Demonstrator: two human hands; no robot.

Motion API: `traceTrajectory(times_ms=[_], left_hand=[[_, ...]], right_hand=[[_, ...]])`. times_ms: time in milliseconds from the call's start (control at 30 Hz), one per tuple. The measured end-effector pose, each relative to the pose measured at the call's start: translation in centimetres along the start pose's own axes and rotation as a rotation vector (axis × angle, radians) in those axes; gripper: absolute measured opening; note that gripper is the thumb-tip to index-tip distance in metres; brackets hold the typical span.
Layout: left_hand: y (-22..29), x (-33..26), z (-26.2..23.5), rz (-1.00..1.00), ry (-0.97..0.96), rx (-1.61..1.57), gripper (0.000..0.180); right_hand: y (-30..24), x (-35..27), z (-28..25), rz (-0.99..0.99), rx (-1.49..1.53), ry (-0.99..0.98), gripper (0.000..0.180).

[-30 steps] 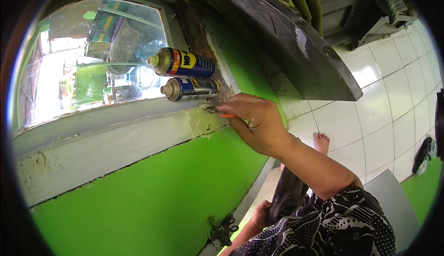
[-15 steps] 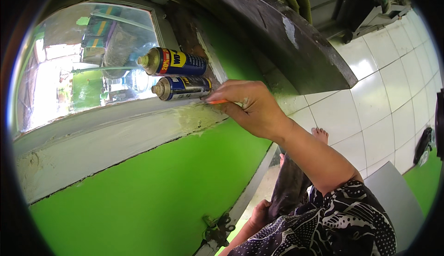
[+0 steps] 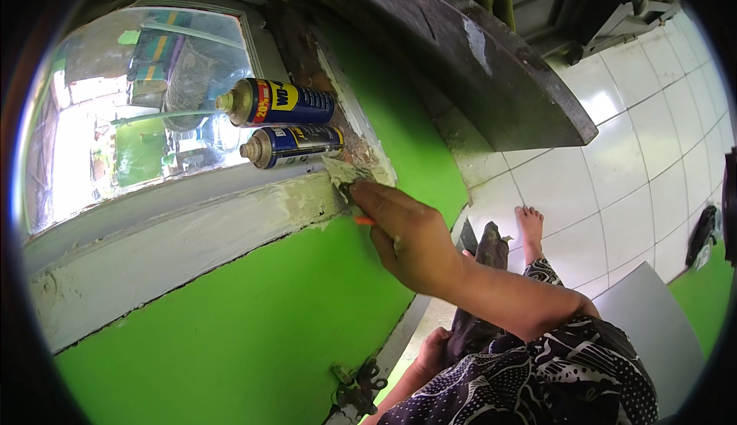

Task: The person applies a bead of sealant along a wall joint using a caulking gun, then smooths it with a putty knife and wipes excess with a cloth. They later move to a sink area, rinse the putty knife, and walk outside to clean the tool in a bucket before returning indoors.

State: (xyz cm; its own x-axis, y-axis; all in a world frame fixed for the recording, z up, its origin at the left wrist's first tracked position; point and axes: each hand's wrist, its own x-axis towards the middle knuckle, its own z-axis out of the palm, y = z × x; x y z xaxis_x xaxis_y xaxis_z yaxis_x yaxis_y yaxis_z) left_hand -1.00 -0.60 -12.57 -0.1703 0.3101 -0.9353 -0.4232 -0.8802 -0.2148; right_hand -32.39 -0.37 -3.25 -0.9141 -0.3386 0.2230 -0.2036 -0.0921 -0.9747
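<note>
My right hand [image 3: 418,237] is closed around a putty knife [image 3: 342,175]. The blade, smeared with pale paste, is at the corner of the window sill, and a bit of orange handle shows beneath my fingers. Just beyond the blade, two blue and yellow spray cans [image 3: 285,103] stand side by side on the sill [image 3: 192,229]. Pale filler coats the sill's front face. Lower down, my left hand [image 3: 432,353] is wrapped around a dark, long object [image 3: 474,314] with a paste-smeared end; its exact kind is unclear.
A bright green wall [image 3: 230,333] lies below the sill, with a metal latch [image 3: 357,386] near its edge. The glass window [image 3: 153,110] is at the left. A dark wooden panel [image 3: 461,56] juts in overhead, above the white tiled floor [image 3: 614,171].
My right hand has moved down and toward me from beside the cans, bringing the knife's blade into view. My left hand keeps its hold, while the dark object's upper end shows more.
</note>
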Motion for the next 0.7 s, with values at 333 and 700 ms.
traceTrajectory(times_ms=[333,700], left_hand=[[0.9,-2.1,3.1,0.002,-0.002,0.051,0.043],[1.2,-0.7,-0.7,0.030,-0.011,-0.007,0.041]], right_hand=[[2.8,1.8,-4.9,0.050,-0.004,0.092,0.030],[3.5,0.6,-2.9,0.097,0.223,-0.042,0.026]])
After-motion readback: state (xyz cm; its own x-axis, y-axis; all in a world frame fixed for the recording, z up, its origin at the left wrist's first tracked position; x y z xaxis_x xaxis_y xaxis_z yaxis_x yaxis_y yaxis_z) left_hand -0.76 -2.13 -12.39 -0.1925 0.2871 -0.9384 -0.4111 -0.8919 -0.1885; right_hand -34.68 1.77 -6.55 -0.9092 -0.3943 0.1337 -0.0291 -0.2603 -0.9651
